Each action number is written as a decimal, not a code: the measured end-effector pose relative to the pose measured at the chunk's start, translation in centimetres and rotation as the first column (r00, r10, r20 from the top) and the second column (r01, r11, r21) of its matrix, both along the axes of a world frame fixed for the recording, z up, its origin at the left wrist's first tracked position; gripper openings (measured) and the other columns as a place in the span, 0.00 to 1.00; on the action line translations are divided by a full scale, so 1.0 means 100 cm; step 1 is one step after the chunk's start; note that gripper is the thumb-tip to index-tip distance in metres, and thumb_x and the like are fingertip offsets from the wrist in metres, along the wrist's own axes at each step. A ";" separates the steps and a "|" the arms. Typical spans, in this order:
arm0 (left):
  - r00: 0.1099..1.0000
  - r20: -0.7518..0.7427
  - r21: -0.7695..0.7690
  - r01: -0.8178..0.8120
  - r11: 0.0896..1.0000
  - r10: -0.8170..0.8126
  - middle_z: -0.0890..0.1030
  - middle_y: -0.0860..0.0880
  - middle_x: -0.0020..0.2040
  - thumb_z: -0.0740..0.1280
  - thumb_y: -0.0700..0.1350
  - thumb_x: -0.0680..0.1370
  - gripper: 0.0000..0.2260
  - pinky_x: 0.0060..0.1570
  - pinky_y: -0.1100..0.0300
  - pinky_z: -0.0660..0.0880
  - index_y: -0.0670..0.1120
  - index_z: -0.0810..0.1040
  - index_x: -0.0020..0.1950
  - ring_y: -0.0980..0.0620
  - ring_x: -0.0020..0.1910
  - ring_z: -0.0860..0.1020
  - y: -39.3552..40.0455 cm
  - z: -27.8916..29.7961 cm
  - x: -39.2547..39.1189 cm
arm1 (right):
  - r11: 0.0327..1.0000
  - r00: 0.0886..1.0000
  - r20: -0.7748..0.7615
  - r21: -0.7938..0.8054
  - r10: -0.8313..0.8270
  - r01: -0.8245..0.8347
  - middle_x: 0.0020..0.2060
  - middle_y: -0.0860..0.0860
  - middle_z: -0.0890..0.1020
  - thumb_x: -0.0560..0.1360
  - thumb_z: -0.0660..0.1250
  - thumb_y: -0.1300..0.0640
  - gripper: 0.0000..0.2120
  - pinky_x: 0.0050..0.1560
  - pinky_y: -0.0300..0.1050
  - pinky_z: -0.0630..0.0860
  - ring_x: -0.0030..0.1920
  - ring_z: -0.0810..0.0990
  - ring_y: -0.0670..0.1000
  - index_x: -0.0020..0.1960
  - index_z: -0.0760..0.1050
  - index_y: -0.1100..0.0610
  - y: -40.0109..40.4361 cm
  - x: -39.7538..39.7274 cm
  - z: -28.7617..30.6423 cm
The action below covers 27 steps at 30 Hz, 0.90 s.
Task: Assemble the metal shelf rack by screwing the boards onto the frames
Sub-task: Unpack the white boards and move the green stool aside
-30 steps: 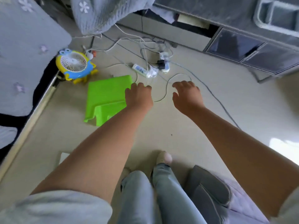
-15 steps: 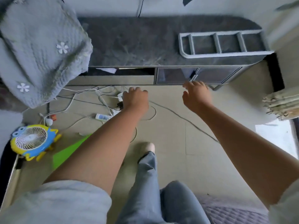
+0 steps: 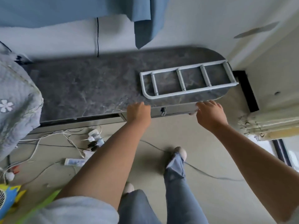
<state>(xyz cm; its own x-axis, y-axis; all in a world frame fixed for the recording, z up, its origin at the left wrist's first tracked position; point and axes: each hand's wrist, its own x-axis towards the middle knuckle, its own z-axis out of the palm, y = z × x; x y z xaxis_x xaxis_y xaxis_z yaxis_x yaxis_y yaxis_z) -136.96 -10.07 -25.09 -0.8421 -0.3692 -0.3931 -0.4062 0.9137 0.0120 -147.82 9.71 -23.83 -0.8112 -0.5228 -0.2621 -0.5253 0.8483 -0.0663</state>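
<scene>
Against a pale wall, a dark marble-patterned cabinet top (image 3: 90, 88) is carrying a white metal frame (image 3: 186, 80), which is lying flat just beyond the fingertips. Both hands are reaching toward it, empty. The left hand (image 3: 139, 113) is showing loosely curled fingers at the cabinet's front edge; the right hand (image 3: 210, 113) is spreading relaxed fingers beside it. Below the hands, cables (image 3: 68, 139) are trailing across the floor (image 3: 202, 143).
</scene>
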 end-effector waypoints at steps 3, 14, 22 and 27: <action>0.998 0.046 0.035 -0.040 0.999 0.039 0.75 0.45 0.58 0.60 0.42 0.77 0.12 0.55 0.53 0.70 0.45 0.75 0.59 0.43 0.60 0.72 0.014 -0.015 -0.056 | 0.998 1.000 0.011 0.051 0.026 -0.027 0.57 0.56 0.78 0.72 0.59 0.64 0.16 0.59 0.48 0.64 0.60 0.71 0.58 0.59 0.74 0.58 0.009 -0.067 -0.008; 0.959 0.252 0.131 -0.168 0.977 0.131 0.75 0.45 0.60 0.59 0.41 0.77 0.12 0.58 0.52 0.69 0.45 0.74 0.60 0.44 0.63 0.70 0.031 -0.104 -0.145 | 0.950 0.987 0.148 0.292 0.066 -0.107 0.57 0.57 0.77 0.74 0.58 0.62 0.13 0.60 0.50 0.67 0.60 0.73 0.59 0.57 0.73 0.58 0.009 -0.199 -0.084; 0.964 0.256 0.197 -0.130 0.972 0.077 0.76 0.45 0.56 0.59 0.39 0.78 0.11 0.52 0.54 0.70 0.44 0.75 0.58 0.45 0.58 0.72 0.014 -0.157 -0.206 | 0.909 0.956 0.284 0.377 0.068 -0.177 0.57 0.56 0.75 0.76 0.57 0.60 0.15 0.59 0.52 0.68 0.60 0.71 0.57 0.62 0.70 0.59 -0.033 -0.242 -0.152; 0.966 0.243 0.226 -0.141 0.964 0.085 0.77 0.45 0.54 0.57 0.39 0.78 0.10 0.51 0.54 0.70 0.42 0.75 0.56 0.45 0.56 0.74 0.012 -0.192 -0.221 | 0.914 0.929 0.369 0.387 -0.029 -0.125 0.65 0.55 0.69 0.75 0.60 0.59 0.22 0.65 0.54 0.64 0.66 0.66 0.57 0.68 0.62 0.57 -0.041 -0.245 -0.193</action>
<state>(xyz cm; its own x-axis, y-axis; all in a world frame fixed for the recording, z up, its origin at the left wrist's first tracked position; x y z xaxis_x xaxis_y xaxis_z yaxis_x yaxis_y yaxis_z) -159.06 -8.90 -44.31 -0.6768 -0.3280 -0.6591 -0.5243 0.8432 0.1188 -172.30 5.58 -43.10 -0.5969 -0.3482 -0.7228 -0.5715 0.8169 0.0784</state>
